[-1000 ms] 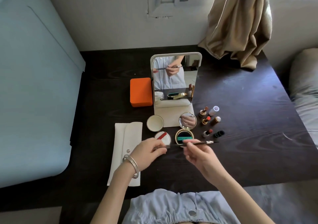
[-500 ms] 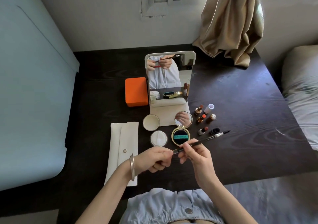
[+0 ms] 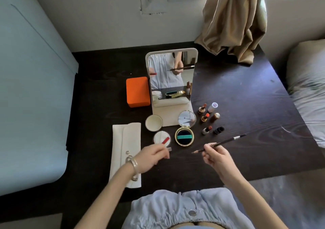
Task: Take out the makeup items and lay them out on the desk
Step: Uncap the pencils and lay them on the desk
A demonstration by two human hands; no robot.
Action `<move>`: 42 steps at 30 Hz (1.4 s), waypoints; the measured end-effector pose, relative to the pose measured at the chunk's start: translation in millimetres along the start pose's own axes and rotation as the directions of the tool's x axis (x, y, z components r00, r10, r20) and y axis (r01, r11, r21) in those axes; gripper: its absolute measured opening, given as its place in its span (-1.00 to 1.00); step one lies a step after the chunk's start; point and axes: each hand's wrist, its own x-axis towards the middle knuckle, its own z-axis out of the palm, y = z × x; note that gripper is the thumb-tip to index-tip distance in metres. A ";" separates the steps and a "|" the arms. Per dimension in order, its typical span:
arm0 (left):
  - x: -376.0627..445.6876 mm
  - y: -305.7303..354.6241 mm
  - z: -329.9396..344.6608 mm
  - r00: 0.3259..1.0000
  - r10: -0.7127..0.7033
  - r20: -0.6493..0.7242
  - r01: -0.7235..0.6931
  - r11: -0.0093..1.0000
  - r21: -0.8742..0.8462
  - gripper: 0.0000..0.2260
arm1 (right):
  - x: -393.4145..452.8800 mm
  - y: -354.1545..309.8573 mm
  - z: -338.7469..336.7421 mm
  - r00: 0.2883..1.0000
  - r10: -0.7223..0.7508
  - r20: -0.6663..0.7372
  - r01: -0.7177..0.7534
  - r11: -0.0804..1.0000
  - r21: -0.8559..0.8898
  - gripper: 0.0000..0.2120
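My right hand (image 3: 216, 156) grips a thin dark makeup pencil (image 3: 226, 141) above the desk's front; its bare tip points left, its silver-banded end up and right. My left hand (image 3: 152, 155), blurred, pinches a small red cap (image 3: 165, 140) over a white round puff jar (image 3: 159, 136). A white pouch (image 3: 125, 141) lies flat at the left. On the dark desk (image 3: 246, 105) sit a cream jar lid (image 3: 153, 122), an open gold compact (image 3: 184, 137), three uncapped lipsticks (image 3: 204, 117) and their caps (image 3: 219, 130).
A standing mirror (image 3: 171, 77) faces me behind the items, an orange box (image 3: 138, 91) to its left. A beige curtain (image 3: 233, 21) drapes onto the desk's far right corner. A bed with a pillow (image 3: 307, 88) lies right, a pale blue surface (image 3: 31, 97) left.
My hands have drawn apart. The red cap has come off the pencil and gone left with my left hand, and the pencil's tip is now bare.
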 end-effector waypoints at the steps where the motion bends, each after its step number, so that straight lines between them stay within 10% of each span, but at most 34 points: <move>1: 6.1 2.7 10.0 1.000 0.017 0.001 -0.017 1.000 0.017 -0.80 | -0.2 1.0 0.9 1.000 0.009 -0.001 -0.009 1.000 -0.021 -0.96; 16: 31.3 13.3 49.9 1.000 -0.021 0.019 0.025 0.963 -0.267 -0.88 | -9.0 3.4 4.6 0.985 0.039 0.168 -0.018 0.992 -0.127 -0.89; 26: 45.1 2.9 66.4 0.993 -0.083 0.084 0.086 0.996 -0.033 -0.86 | 26.0 28.7 -38.5 0.972 0.098 -0.215 -0.117 0.990 -0.077 -0.79; 42: 41.3 -15.9 59.4 0.983 -0.162 0.085 0.160 0.986 0.039 -0.82 | 81.5 31.3 -39.8 0.936 0.216 -0.279 -0.292 0.917 -0.271 -0.75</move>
